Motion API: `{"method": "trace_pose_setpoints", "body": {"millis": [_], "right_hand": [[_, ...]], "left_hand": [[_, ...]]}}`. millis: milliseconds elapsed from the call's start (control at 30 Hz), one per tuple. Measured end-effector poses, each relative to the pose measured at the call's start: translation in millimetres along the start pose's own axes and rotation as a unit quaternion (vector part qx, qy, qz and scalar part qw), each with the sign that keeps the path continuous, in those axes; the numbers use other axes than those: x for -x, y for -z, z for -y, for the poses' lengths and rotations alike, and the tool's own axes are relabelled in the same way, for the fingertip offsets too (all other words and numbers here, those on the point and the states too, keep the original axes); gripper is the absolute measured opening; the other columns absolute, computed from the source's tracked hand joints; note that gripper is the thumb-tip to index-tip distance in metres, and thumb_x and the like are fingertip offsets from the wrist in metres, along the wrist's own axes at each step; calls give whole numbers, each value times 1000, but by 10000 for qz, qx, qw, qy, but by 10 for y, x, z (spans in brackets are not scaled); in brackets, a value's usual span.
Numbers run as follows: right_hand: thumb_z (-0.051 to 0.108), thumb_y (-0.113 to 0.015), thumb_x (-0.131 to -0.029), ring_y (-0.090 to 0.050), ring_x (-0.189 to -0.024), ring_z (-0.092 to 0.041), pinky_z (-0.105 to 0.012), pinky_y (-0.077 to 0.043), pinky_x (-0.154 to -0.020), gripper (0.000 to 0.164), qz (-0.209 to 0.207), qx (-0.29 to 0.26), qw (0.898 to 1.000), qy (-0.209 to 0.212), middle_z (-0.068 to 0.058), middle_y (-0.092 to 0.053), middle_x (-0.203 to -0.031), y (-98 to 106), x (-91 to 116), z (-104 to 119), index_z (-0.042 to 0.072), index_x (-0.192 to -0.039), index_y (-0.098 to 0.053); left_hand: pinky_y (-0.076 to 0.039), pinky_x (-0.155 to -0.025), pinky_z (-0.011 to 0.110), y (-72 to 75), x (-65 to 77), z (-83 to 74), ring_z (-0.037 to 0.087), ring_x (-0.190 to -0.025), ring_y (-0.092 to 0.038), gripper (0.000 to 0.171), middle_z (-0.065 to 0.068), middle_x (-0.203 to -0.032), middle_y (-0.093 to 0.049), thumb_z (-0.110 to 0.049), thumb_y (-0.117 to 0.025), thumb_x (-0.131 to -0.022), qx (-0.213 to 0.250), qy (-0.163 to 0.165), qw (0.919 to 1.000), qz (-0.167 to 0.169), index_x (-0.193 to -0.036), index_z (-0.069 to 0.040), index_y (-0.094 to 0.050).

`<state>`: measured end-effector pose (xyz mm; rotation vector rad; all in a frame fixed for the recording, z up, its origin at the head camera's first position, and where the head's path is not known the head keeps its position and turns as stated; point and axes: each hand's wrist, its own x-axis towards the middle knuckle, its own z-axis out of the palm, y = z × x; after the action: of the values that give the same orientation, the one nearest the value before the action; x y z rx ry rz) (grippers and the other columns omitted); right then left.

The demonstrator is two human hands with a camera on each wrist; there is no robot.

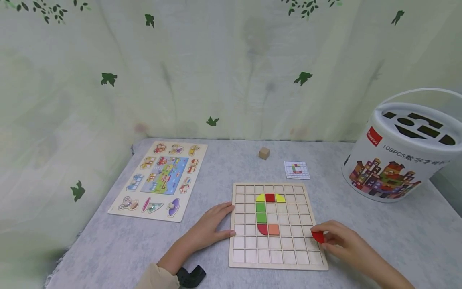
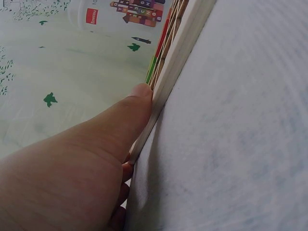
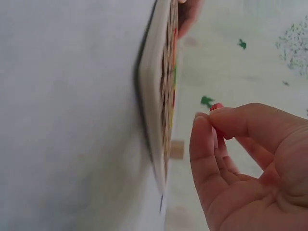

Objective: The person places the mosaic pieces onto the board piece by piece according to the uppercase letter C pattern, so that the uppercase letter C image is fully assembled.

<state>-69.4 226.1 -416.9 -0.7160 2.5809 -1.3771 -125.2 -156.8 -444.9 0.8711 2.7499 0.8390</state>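
A wooden grid board lies flat on the cloth. Set in its cells are two yellow curved pieces, a dark red square, two green squares, a red quarter-round piece and an orange square. My left hand rests at the board's left edge, thumb and fingertips touching the rim with fingers extended. Over the board's right edge, my right hand pinches a red piece between thumb and fingers. In the right wrist view that red piece is partly hidden by the fingertips.
Behind the board lie a small pattern card and a wooden cube. A picture puzzle board lies at the left. At the right stands a white bucket with a shape-sorter lid. Near the left sleeve is a black object.
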Motion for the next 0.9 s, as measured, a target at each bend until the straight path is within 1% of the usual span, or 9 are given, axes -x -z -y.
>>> {"method": "trace_pose_setpoints", "body": {"millis": [133,233,333,400,467,533,633,767,900], "right_hand": [[4,-61,-84,-52,-82,-11,-23,-48,-69,28,195,-381,9990,132,0,-57,-104,-66,-167,66,7,-111,-61],[6,-60,-86,-51,-84,-12,-23,-47,-70,25,349,-480,9978,289,-1,-57,-102,-135,-297,86,5,-110,-62],[10,-60,-86,-51,-86,-11,-23,-47,-72,25,496,-320,9980,225,1,-58,-102,-203,-407,90,9,-111,-63],[9,-61,-86,-50,-85,-11,-23,-46,-72,26,591,-147,9981,58,3,-58,-102,-239,-469,98,11,-112,-62],[6,-61,-85,-50,-83,-13,-24,-46,-70,27,654,-53,9978,-124,2,-58,-100,-264,-523,107,11,-112,-59],[3,-62,-84,-51,-81,-14,-24,-46,-69,27,684,-6,9971,-324,1,-57,-95,-279,-568,118,11,-109,-57],[2,-63,-83,-51,-76,-14,-23,-46,-65,20,694,95,9963,-496,2,-55,-86,-290,-614,126,10,-100,-56],[6,-62,-84,-51,-72,-11,-23,-46,-62,11,703,277,9959,-493,4,-57,-80,-297,-634,119,12,-93,-60],[9,-62,-85,-51,-70,-8,-23,-46,-61,13,663,497,9956,-448,7,-57,-81,-305,-643,110,12,-97,-64]], "left_hand": [[-24,-102,44,2,-8,-4,22,-130,-24,73,3,-142,-30,-53,-54,-83,-10,-18,10000,-9,-139,-11,-34],[-24,-102,44,-7,-13,0,22,-130,-24,73,3,-142,-30,-53,-54,-83,-27,-34,10000,-27,-139,-11,-34],[-24,-102,43,-20,-17,5,22,-130,-24,73,3,-142,-30,-53,-54,-83,-23,-59,10000,-33,-139,-11,-34],[-24,-102,43,-26,-18,6,21,-130,-24,74,3,-142,-30,-54,-54,-82,-11,-46,10000,-15,-139,-12,-34],[-24,-102,43,-28,-19,5,21,-130,-24,74,2,-142,-29,-55,-53,-82,-4,-36,10000,1,-140,-12,-33],[-24,-102,44,-23,-19,1,22,-130,-24,74,2,-142,-29,-55,-53,-82,10,-28,10000,8,-139,-12,-33],[-24,-102,43,-15,-22,-2,22,-130,-24,73,2,-142,-29,-54,-53,-83,-11,-11,10000,15,-139,-12,-33],[-24,-102,43,-5,-24,-8,22,-130,-24,73,3,-142,-30,-53,-54,-83,-31,-14,10000,4,-139,-12,-34],[-24,-102,43,-5,-21,-12,22,-130,-24,73,3,-142,-30,-53,-55,-83,6,-7,10000,7,-139,-12,-34]]}}
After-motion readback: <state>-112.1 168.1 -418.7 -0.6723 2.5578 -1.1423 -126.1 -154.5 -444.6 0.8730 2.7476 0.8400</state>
